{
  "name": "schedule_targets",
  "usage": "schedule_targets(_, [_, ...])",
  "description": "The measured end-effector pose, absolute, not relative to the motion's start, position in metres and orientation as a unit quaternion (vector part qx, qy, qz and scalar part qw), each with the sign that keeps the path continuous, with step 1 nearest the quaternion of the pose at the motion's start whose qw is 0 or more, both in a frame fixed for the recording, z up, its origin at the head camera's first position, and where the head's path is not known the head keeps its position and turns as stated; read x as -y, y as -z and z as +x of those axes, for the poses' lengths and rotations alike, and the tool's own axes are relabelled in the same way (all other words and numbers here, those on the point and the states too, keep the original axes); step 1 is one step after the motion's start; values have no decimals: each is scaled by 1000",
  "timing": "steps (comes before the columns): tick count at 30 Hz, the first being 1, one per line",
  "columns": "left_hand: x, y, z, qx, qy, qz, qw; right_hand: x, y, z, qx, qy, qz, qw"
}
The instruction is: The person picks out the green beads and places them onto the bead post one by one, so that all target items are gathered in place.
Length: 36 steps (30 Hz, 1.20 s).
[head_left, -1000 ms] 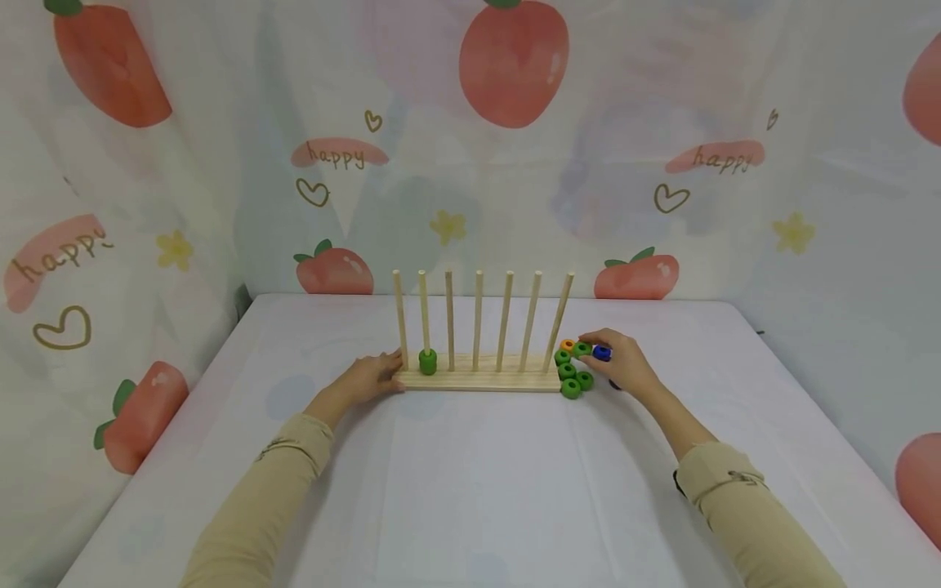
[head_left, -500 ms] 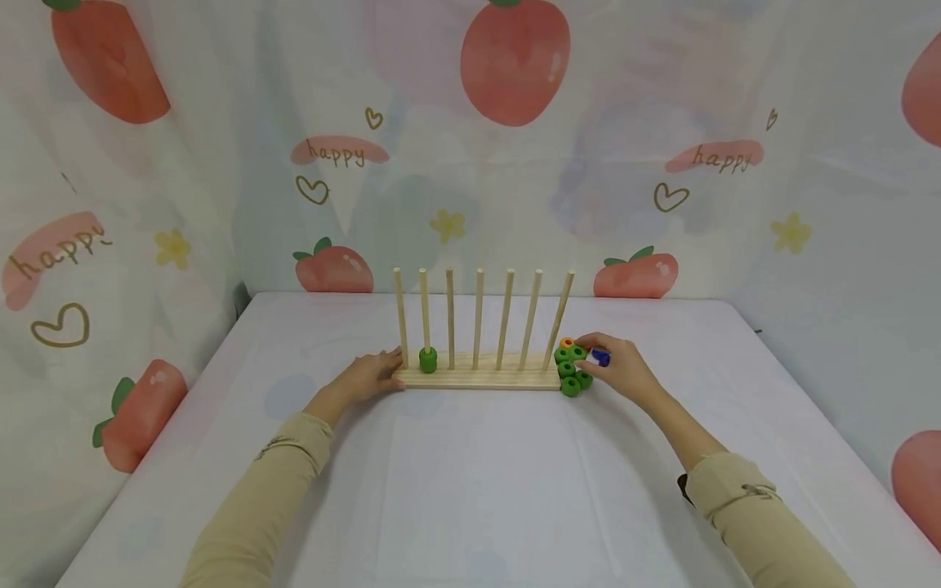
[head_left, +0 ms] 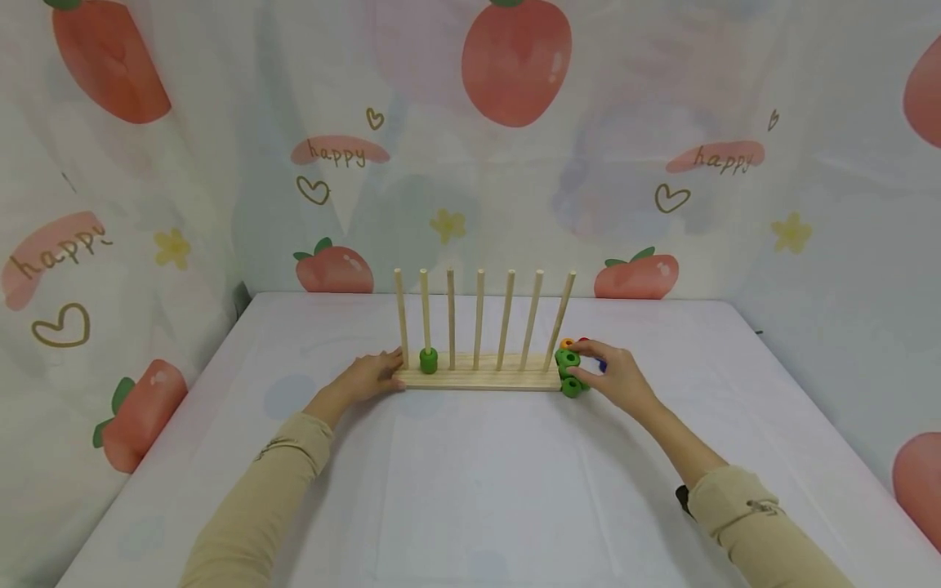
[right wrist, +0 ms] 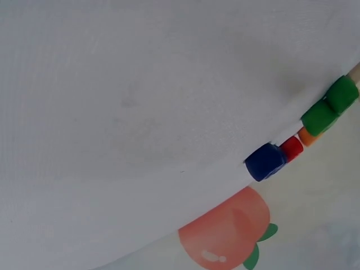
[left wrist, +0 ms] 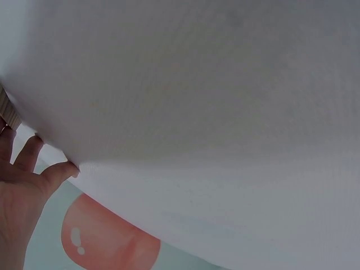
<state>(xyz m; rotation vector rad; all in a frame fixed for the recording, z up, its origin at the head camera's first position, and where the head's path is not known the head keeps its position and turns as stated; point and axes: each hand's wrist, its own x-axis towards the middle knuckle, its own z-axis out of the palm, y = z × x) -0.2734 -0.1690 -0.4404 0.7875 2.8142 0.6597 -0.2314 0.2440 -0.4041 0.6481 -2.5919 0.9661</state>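
Observation:
A wooden peg rack (head_left: pixel 481 380) with several upright pegs stands in the head view. My left hand (head_left: pixel 365 376) grips its left end, thumb in front and fingers behind; the left wrist view shows this hand (left wrist: pixel 28 185) with fingers apart near the wood. Green beads (head_left: pixel 429 361) sit low on the second peg from the left. Beside the rack's right end, my right hand (head_left: pixel 616 377) pinches a green bead (head_left: pixel 570 358) between thumb and index finger. More green beads (head_left: pixel 571 387) cluster just below it. In the right wrist view the hand does not show.
An orange bead (head_left: pixel 567 344) and a red bead (head_left: pixel 584 340) lie behind the green ones. A blue bead (right wrist: pixel 265 162) lies near the red one, partly covered by the right hand in the head view. A white cloth covers the table (head_left: pixel 485 490); a printed curtain hangs behind.
My right hand has moved slightly left and toward me, bringing the pinched green bead closer to the rack's right end. A red bead has come into sight behind it. The left hand stays put.

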Motion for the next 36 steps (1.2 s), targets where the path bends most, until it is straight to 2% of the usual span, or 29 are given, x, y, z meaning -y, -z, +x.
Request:
schedule_targets(10, [168,439,-272,-938,-216,259,73,-228,402,-222,880,-354,251,194])
schedule_targets(29, [168,440,-274,-939,-217,256,79,-191,396,-221,859,-381,280,195])
schedule_targets(36, [167,439,-273,-938,-221,255,78,-175,389,-225,842,-393,303,211])
